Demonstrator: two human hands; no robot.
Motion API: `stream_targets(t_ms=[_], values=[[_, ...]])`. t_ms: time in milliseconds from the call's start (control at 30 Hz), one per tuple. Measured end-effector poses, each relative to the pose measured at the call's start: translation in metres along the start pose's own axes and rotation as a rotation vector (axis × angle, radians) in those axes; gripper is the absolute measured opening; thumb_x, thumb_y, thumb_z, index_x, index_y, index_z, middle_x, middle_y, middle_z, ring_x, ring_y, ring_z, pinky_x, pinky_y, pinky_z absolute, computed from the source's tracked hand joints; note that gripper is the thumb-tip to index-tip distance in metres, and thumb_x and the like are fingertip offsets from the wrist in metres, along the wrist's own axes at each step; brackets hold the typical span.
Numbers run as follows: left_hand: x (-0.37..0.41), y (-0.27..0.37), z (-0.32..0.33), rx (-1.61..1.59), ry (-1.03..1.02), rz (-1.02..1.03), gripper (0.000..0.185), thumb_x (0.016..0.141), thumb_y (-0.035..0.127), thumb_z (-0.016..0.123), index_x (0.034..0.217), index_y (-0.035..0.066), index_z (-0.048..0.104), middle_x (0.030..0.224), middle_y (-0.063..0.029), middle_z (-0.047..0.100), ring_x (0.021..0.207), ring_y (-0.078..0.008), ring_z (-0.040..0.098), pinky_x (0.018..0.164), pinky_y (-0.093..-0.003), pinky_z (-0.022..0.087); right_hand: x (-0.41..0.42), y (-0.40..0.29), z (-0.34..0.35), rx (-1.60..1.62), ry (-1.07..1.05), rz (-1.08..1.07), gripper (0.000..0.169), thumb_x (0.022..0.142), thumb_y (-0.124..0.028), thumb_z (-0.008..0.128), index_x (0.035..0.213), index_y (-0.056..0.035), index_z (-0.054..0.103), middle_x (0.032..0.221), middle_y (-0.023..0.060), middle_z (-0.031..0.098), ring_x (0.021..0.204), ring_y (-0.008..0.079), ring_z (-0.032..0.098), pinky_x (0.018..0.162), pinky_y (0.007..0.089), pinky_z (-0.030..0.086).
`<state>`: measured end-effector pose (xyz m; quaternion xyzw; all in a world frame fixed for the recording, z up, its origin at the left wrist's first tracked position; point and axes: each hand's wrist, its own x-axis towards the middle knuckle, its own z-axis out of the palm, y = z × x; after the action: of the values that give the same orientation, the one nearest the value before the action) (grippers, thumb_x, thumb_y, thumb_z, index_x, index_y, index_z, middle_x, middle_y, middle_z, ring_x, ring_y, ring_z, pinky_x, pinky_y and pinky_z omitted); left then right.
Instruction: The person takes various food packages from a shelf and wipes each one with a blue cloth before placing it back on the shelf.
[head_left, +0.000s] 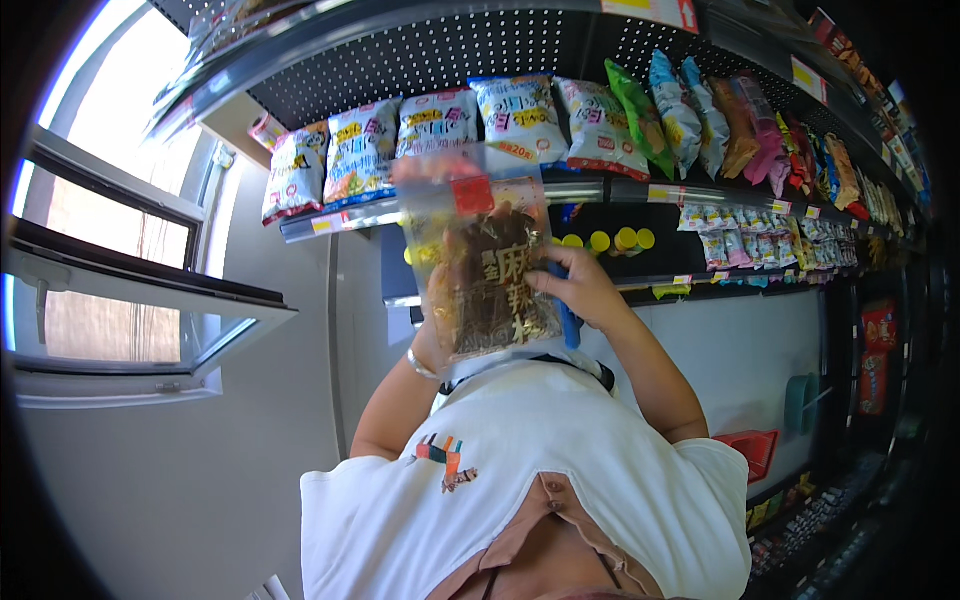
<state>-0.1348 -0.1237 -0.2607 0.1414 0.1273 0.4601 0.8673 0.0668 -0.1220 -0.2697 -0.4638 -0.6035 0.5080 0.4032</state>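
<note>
A clear plastic snack packet (487, 285) with dark brown contents, a red patch and gold printing is held up before my chest. My left hand (441, 300) grips its left side, mostly behind the see-through film, with a bracelet on the wrist. At the right edge, the thumb and fingers of my right hand (574, 283) pinch the packet. A blue object (568, 322) shows just under my right hand, partly hidden; what it is I cannot tell. The packet's upper part is blurred.
Puffed snack bags (521, 120) stand along a black shelf (592, 190) beyond the packet. Yellow-lidded containers (626, 240) and small hanging packets (739, 247) are lower down. An open window (150, 330) juts in at left. A red basket (752, 452) lies at right.
</note>
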Motion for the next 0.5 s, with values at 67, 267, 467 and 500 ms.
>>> stream_targets(t_ms=[67,267,467,500], values=[[0.009,-0.003,-0.004,0.052,-0.01,0.006,0.08,0.094,0.062,0.047,0.154,0.013,0.027,0.151,-0.0128,0.038,0.132,-0.0284,0.046,0.104,-0.0491,0.045,-0.004,0.003,-0.002,-0.114,0.101,0.061,0.033,0.087,-0.021,0.073,0.113,-0.0028,0.064,0.098,0.0099,0.069,0.091,0.0192,0.064,0.084,0.0297,0.049],[0.016,-0.021,-0.002,-0.078,-0.126,-0.134,0.089,0.087,0.068,0.054,0.153,0.013,0.028,0.147,-0.0149,0.043,0.128,-0.035,0.05,0.103,-0.0543,0.045,-0.006,-0.015,-0.039,-0.015,0.461,-0.104,0.039,0.089,-0.01,0.069,0.125,-0.0019,0.054,0.111,0.0087,0.064,0.103,0.015,0.061,0.092,0.0282,0.048],[0.018,-0.028,-0.035,-0.043,-0.2,-0.093,0.083,0.09,0.064,0.052,0.152,0.013,0.029,0.145,-0.0133,0.046,0.129,-0.0344,0.049,0.106,-0.0517,0.044,-0.006,-0.054,-0.005,-0.211,0.33,-0.481,0.052,0.09,-0.003,0.056,0.14,-0.0038,0.043,0.14,0.0156,0.053,0.128,0.0269,0.052,0.109,0.0373,0.038],[0.019,-0.029,-0.048,-0.004,-0.235,-0.062,0.082,0.091,0.063,0.051,0.151,0.013,0.03,0.145,-0.0128,0.046,0.129,-0.0345,0.05,0.106,-0.0509,0.044,-0.009,-0.055,0.005,-0.317,0.242,-0.445,0.057,0.084,0.001,0.061,0.138,-0.0063,0.047,0.137,0.0182,0.053,0.127,0.0329,0.052,0.107,0.0403,0.04]])
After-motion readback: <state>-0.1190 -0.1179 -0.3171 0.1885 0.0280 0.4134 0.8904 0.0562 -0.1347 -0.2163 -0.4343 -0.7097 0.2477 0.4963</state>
